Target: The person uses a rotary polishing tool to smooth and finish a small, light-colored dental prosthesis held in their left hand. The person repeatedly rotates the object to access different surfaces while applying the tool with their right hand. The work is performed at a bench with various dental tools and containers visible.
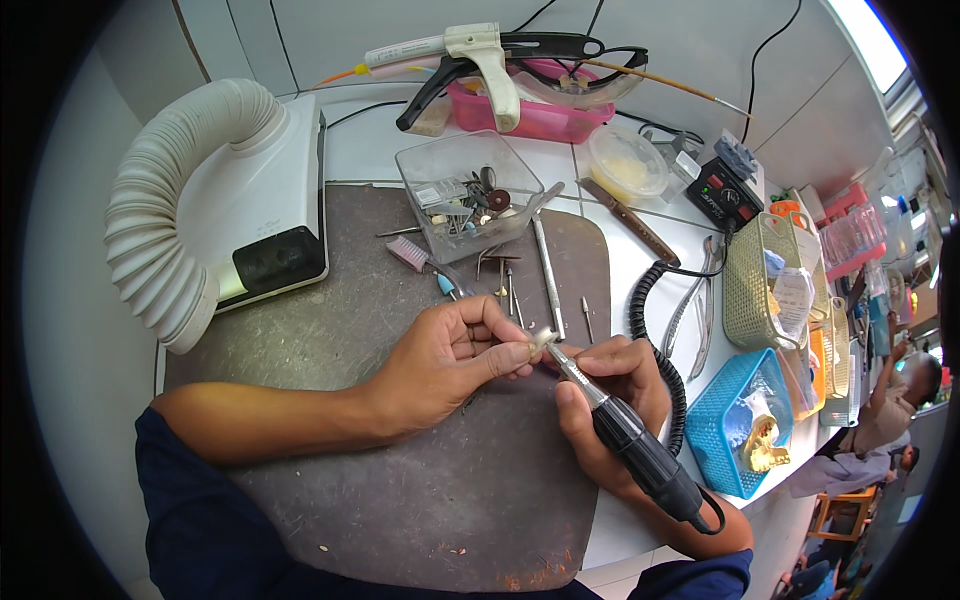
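My left hand (450, 360) pinches a small whitish piece (543, 338) between thumb and fingertips over the dark grey work mat (330, 330). My right hand (612, 388) grips a rotary handpiece (625, 430) with a silver front and black body, held like a pen. Its tip touches the small whitish piece. A black coiled cable (660, 345) runs from the handpiece's rear up toward a black control box (724, 196).
A white suction unit with a ribbed hose (215, 205) stands at the left. A clear tub of burs (468, 195), loose hand tools (548, 275), pliers (700, 305), a pink tray (530, 112), green basket (765, 280) and blue basket (740, 420) lie behind and right. Another person (890, 400) sits far right.
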`<act>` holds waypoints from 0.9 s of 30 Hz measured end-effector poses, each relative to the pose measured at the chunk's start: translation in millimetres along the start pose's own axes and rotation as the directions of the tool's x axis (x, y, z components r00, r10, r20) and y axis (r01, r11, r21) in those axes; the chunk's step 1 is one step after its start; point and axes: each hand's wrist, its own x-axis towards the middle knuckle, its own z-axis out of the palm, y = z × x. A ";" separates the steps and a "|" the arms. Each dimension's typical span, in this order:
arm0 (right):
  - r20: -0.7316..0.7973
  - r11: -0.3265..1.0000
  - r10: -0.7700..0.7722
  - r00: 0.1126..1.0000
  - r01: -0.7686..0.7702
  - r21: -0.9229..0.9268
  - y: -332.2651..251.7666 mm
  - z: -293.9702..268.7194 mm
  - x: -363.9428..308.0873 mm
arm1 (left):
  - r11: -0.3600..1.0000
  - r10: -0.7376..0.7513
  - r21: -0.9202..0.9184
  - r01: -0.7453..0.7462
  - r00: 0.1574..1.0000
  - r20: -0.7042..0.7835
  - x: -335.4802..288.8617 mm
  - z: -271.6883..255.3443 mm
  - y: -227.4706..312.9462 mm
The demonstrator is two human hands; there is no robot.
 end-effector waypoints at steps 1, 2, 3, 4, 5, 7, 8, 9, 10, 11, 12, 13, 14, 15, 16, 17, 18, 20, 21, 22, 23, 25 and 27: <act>0.002 1.000 0.006 1.000 -0.006 -0.001 -0.3 0.1 0.1 | 1.000 0.008 -0.004 -0.008 1.000 -0.001 0.0 -0.4 -0.8; -0.004 1.000 -0.005 1.000 0.005 -0.003 -0.3 0.4 0.4 | 1.000 0.016 -0.008 -0.016 1.000 -0.002 -0.1 -0.7 -2.1; -0.010 1.000 -0.014 1.000 0.014 -0.006 -0.1 0.8 0.8 | 1.000 0.024 -0.012 -0.024 1.000 -0.002 0.0 -0.7 -2.9; -0.016 1.000 -0.024 1.000 0.024 -0.009 0.0 1.1 1.0 | 1.000 0.021 -0.005 -0.021 1.000 -0.006 -0.2 -0.5 -3.0; -0.021 1.000 -0.025 0.999 0.025 0.000 0.1 1.5 0.8 | 1.000 0.018 0.002 -0.018 1.000 -0.009 -0.4 -0.3 -2.9; -0.031 0.999 -0.027 0.999 0.027 0.020 0.4 2.4 0.4 | 1.000 0.013 0.009 -0.013 1.000 -0.015 -0.7 -0.3 -2.5; -0.032 1.000 -0.021 0.999 0.021 0.006 0.5 2.6 0.8 | 1.000 0.011 0.010 -0.011 1.000 -0.017 -0.7 -0.2 -2.3; -0.033 1.000 -0.017 0.999 0.016 -0.010 0.3 2.6 1.4 | 1.000 0.010 0.010 -0.010 1.000 -0.018 -0.8 0.0 -2.1; -0.034 1.000 -0.012 0.999 0.011 -0.025 0.0 2.6 1.7 | 1.000 0.013 0.010 -0.013 1.000 -0.017 -0.6 -0.2 -2.6; -0.030 1.000 -0.020 0.999 0.019 -0.017 -0.3 2.3 1.6 | 1.000 0.016 0.009 -0.016 1.000 -0.015 -0.2 -0.6 -3.6; -0.024 1.000 -0.027 0.999 0.027 -0.010 -0.6 2.1 1.6 | 1.000 0.020 0.007 -0.019 1.000 -0.014 -0.1 -1.1 -4.2; -0.019 0.999 -0.034 0.999 0.034 -0.003 -0.8 2.0 1.7 | 1.000 0.023 0.000 -0.023 1.000 -0.012 -0.2 -1.2 -4.1; -0.018 0.999 -0.041 0.999 0.041 -0.009 -0.9 2.3 1.9 | 1.000 0.026 -0.008 -0.026 1.000 -0.010 -0.3 -1.4 -4.1; -0.017 0.999 -0.048 0.999 0.047 -0.014 -1.0 2.2 1.9 | 0.999 0.028 -0.014 -0.028 1.000 -0.008 -0.3 -1.1 -4.1; -0.017 0.998 -0.054 0.998 0.054 -0.018 -1.1 2.2 1.8 | 1.000 0.028 -0.012 -0.028 1.000 -0.009 -0.3 -0.9 -4.1; -0.023 0.999 -0.034 0.999 0.034 -0.015 -1.4 2.3 1.8 | 1.000 0.028 -0.010 -0.028 1.000 -0.009 -0.2 -0.8 -4.0; -0.029 1.000 -0.015 0.999 0.014 -0.012 -1.9 2.7 1.8 | 1.000 0.028 -0.007 -0.028 1.000 -0.010 -0.4 -0.9 -4.0; -0.026 1.000 -0.011 1.000 0.011 -0.009 -1.8 2.7 1.3 | 0.999 0.032 -0.006 -0.032 0.999 -0.008 -0.5 -1.2 -4.7; -0.017 1.000 -0.027 0.999 0.027 -0.011 -0.8 2.3 0.9 | 0.999 0.034 -0.006 -0.034 0.999 -0.006 -0.5 -1.3 -4.9; -0.008 0.999 -0.043 0.999 0.043 -0.012 -0.2 2.1 0.7 | 1.000 0.031 -0.007 -0.031 0.999 -0.007 -0.5 -1.1 -4.4; -0.015 0.999 -0.030 0.999 0.030 -0.011 -0.1 2.3 0.9 | 1.000 0.028 -0.007 -0.028 1.000 -0.009 -0.6 -0.6 -3.5; -0.031 1.000 -0.004 1.000 0.004 -0.010 -0.1 2.4 0.8 | 1.000 0.023 -0.008 -0.023 1.000 -0.007 -0.4 -0.3 -3.3; -0.003 1.000 -0.017 1.000 0.017 -0.005 0.4 0.5 0.3 | 1.000 0.021 -0.007 -0.021 1.000 -0.006 -0.3 -1.1 -3.8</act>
